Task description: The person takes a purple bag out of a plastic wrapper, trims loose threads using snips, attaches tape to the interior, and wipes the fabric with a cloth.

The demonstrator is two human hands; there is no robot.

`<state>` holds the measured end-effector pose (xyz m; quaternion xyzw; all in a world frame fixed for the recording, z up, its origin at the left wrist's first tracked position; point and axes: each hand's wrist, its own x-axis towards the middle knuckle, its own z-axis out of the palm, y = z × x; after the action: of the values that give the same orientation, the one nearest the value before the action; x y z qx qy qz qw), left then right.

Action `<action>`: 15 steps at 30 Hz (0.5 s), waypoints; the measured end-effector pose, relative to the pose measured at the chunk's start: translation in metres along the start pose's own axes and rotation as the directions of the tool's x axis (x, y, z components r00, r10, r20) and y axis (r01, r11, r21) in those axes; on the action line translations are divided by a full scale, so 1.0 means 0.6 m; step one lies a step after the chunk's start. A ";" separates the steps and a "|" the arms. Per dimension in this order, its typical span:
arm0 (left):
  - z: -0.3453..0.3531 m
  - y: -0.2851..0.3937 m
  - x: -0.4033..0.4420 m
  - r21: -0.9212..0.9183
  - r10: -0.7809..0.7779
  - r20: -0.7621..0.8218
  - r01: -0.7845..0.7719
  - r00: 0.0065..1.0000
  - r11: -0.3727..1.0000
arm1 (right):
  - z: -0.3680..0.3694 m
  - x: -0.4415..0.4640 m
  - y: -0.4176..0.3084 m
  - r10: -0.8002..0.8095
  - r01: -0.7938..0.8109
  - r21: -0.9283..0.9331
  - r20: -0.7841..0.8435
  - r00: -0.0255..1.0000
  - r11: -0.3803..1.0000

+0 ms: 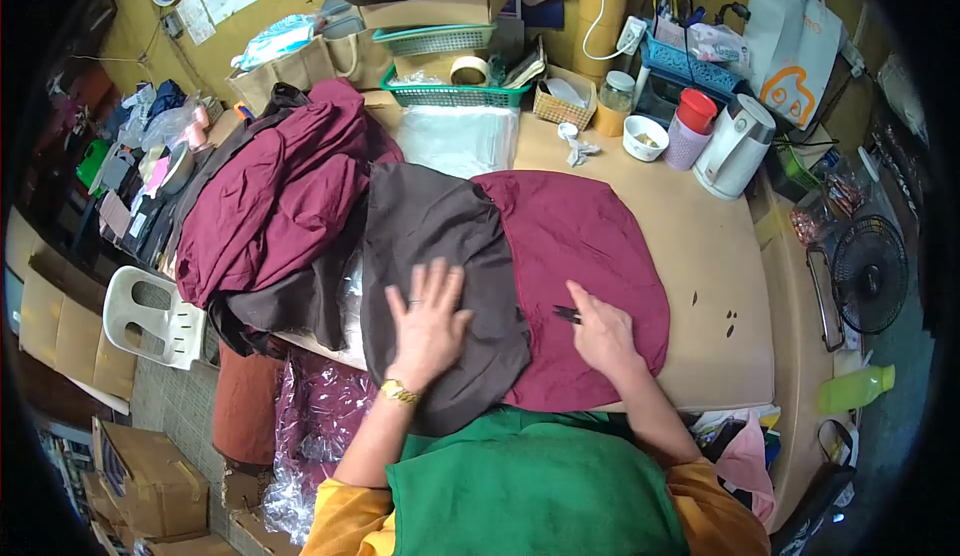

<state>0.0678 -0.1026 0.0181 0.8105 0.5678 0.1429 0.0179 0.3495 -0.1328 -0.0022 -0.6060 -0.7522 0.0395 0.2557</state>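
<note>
My left hand (pixel 430 321) lies flat with its fingers spread on a dark grey cloth piece (pixel 440 221). Against the maroon cloth piece (pixel 570 216) to the right, my right hand (pixel 603 331) is closed round a small black tool (pixel 567 313), with the index finger stretched forward. The tool's tip points left; most of it is hidden in the hand. The two cloth pieces lie side by side and meet along one edge. A heap of maroon and dark cloth (pixel 270 196) is at the left of the table.
Behind the cloth are a clear plastic packet (pixel 458 138), green baskets (pixel 460 94), a white bowl (pixel 645 139), a red-lidded tumbler (pixel 690 136) and a kettle (pixel 735 151). A white chair (pixel 150 316) stands left; a black fan (pixel 868 274) is at the right.
</note>
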 end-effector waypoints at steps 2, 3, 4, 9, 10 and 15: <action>-0.002 -0.059 -0.029 0.067 -0.134 -0.080 0.139 0.988 0.988 | -0.029 -0.006 0.022 0.101 -0.097 -0.048 0.093 0.990 0.994; -0.004 -0.082 -0.045 0.082 -0.178 -0.141 0.190 0.974 0.978 | -0.039 -0.012 0.034 0.132 -0.127 -0.056 0.104 0.986 0.990; -0.009 -0.094 -0.062 -0.005 -0.241 -0.201 0.245 0.950 0.970 | -0.051 -0.015 0.041 0.131 -0.127 -0.047 0.091 0.987 0.991; -0.032 -0.108 -0.093 -0.342 -0.299 -0.383 0.166 0.874 0.925 | -0.076 -0.035 0.074 0.093 -0.093 -0.006 0.011 0.996 0.996; -0.043 -0.102 -0.081 -0.447 -0.343 -0.296 0.189 0.891 0.875 | -0.073 -0.040 0.081 0.040 -0.040 0.026 -0.010 0.999 0.999; -0.026 -0.115 0.068 -0.526 -0.310 -0.168 0.181 0.936 0.831 | -0.084 -0.048 0.084 -0.056 0.060 0.094 -0.051 0.997 0.994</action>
<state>0.0139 -0.0424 0.0284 0.6734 0.6085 0.3813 0.1759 0.4202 -0.1591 0.0133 -0.5716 -0.7605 0.0534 0.3035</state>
